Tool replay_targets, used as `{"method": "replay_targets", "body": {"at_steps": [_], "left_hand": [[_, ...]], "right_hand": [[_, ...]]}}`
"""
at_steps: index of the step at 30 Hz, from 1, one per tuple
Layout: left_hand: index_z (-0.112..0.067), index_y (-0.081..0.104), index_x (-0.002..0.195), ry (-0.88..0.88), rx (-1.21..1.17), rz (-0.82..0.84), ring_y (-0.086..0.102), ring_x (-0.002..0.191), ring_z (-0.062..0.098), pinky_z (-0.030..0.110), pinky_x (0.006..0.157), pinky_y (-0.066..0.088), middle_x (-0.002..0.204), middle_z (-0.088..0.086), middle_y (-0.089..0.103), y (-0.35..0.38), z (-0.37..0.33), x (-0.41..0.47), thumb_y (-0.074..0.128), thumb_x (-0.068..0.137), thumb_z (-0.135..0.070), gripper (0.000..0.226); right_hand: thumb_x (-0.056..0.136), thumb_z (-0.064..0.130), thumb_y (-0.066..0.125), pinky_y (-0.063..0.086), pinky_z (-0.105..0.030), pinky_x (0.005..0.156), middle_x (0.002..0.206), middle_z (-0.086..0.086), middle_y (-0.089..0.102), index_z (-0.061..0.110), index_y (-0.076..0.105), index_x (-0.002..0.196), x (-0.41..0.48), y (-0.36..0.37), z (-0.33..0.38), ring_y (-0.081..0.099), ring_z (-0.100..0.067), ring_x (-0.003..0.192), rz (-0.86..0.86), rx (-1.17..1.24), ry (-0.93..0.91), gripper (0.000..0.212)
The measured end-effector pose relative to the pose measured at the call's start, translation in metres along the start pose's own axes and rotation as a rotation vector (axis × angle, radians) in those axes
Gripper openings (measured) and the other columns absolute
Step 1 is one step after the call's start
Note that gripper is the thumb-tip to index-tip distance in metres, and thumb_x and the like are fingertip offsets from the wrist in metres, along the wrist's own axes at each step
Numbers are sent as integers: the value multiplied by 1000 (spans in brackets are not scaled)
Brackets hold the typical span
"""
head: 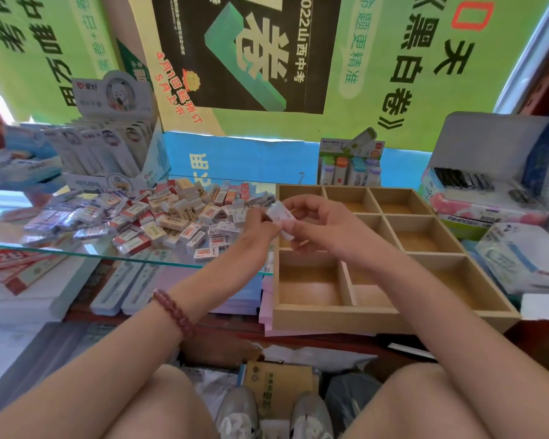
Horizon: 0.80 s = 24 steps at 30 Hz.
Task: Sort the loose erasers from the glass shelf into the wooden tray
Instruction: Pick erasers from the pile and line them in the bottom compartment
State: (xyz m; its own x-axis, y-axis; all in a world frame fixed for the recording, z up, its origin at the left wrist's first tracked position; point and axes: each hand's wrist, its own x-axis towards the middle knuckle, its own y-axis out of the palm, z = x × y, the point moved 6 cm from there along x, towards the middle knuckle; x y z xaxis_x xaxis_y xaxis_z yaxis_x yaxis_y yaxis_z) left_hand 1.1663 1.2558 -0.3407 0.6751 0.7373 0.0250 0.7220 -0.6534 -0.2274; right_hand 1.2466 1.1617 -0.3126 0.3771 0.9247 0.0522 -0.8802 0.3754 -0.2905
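Observation:
A heap of several loose wrapped erasers lies on the glass shelf. To its right stands the wooden tray, divided into several compartments with nothing visible inside them. Both hands meet over the tray's left edge. My right hand pinches a small white eraser. My left hand touches the same eraser with curled fingers from the left side. A red bead bracelet sits on my left wrist.
A display box of white pen packs stands behind the heap. Correction tape boxes stand behind the tray. Stacked stationery boxes sit to the tray's right. Below the shelf lie paper pads and pencil cases.

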Motion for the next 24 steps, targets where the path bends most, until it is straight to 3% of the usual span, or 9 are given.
{"method": "replay_targets", "body": {"at_steps": [2, 4, 9, 15, 19, 21, 24], "left_hand": [[-20, 40, 103, 9, 190, 196, 43, 102, 14, 24, 77, 37, 103, -3, 47, 7, 5, -9, 53, 94, -20, 15], [-21, 34, 120, 71, 357, 300, 36, 116, 7, 22, 92, 30, 125, -4, 40, 4, 14, -19, 56, 91, -19, 36], [-17, 36, 129, 105, 471, 333, 38, 121, 5, 17, 95, 29, 125, -7, 40, 3, 21, -22, 69, 83, -23, 57], [-24, 38, 121, 88, 465, 354, 41, 121, 7, 20, 90, 32, 126, -7, 44, 3, 28, -21, 72, 80, -23, 54], [-26, 39, 117, 94, 457, 353, 44, 117, 8, 21, 88, 33, 125, -6, 47, 3, 29, -19, 73, 78, -23, 52], [-25, 40, 119, 87, 458, 349, 45, 115, 9, 18, 85, 35, 125, -5, 47, 2, 30, -18, 74, 78, -23, 53], [-24, 40, 120, 80, 442, 354, 47, 114, 9, 10, 76, 35, 126, -5, 47, 2, 30, -18, 74, 78, -23, 53]], "right_hand": [[84, 27, 69, 43, -11, 61, 92, 13, 60, 29, 59, 104, -5, -16, 3, 53, 6, 63, -45, -431, -71, 23], [81, 33, 70, 40, -15, 63, 91, 16, 58, 34, 58, 99, -11, -20, -2, 50, 4, 67, -13, -648, -48, 21], [84, 40, 66, 53, -27, 76, 107, 12, 63, 37, 57, 111, -14, 1, -20, 60, -8, 90, 67, -1115, 42, 29], [89, 33, 63, 40, -25, 62, 94, 4, 63, 27, 51, 107, -11, 19, -15, 53, -14, 74, 60, -1297, -113, 22], [92, 25, 59, 34, -23, 53, 79, 6, 47, 24, 55, 114, -12, 32, -15, 45, -12, 69, 18, -1382, -249, 23], [91, 25, 61, 34, -22, 55, 86, 4, 49, 23, 58, 113, -13, 32, -17, 45, -12, 76, -2, -1354, -240, 22], [88, 25, 65, 40, -23, 60, 116, -2, 46, 20, 61, 113, -16, 28, -19, 46, -12, 93, -68, -1338, -235, 26]]}}
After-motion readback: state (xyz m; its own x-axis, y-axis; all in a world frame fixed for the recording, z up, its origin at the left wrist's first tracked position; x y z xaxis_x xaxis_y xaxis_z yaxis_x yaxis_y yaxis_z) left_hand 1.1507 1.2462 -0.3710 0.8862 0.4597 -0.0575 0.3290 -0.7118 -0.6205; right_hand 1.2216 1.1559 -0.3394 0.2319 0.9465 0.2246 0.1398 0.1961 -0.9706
